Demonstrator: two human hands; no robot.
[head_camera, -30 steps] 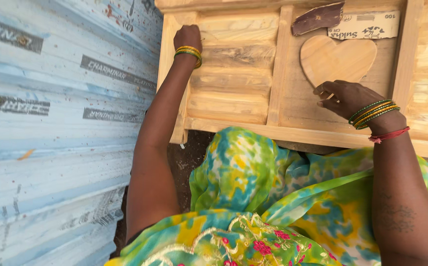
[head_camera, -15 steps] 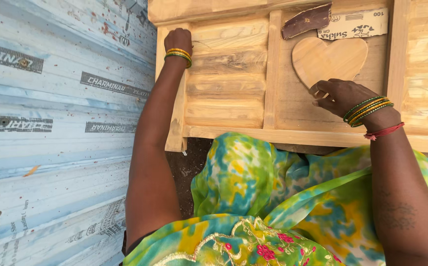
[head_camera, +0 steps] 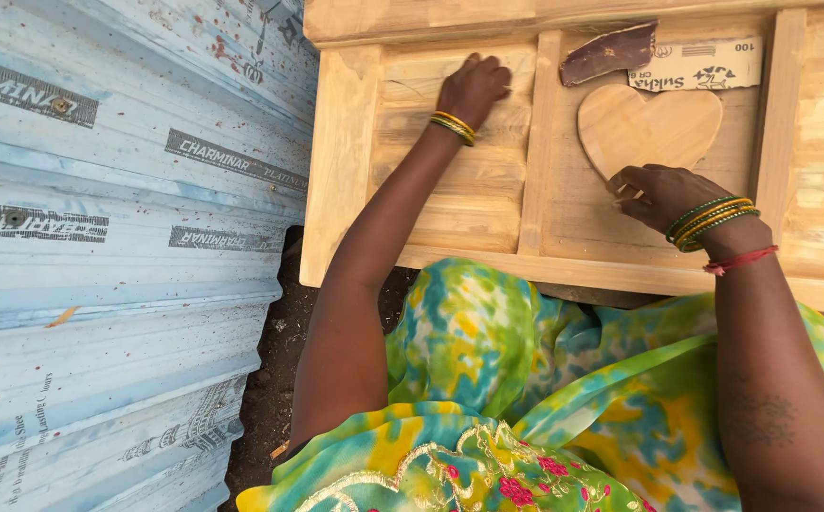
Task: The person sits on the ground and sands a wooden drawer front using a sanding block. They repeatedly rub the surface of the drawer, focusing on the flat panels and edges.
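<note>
Upper centre, the left hand (head_camera: 474,87) presses closed on the pale wooden panelled frame (head_camera: 450,180), apparently rubbing; the right hand (head_camera: 659,194), fingers curled, steadies the frame below the heart-shaped wooden cutout (head_camera: 649,128).

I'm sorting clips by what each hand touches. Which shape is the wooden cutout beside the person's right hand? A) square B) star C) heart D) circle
C: the right hand rests at the lower tip of a heart-shaped wooden cutout lying on the wooden panel frame.

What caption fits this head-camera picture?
Left hand pressed on a wooden frame, right hand touching a wooden heart.
</note>
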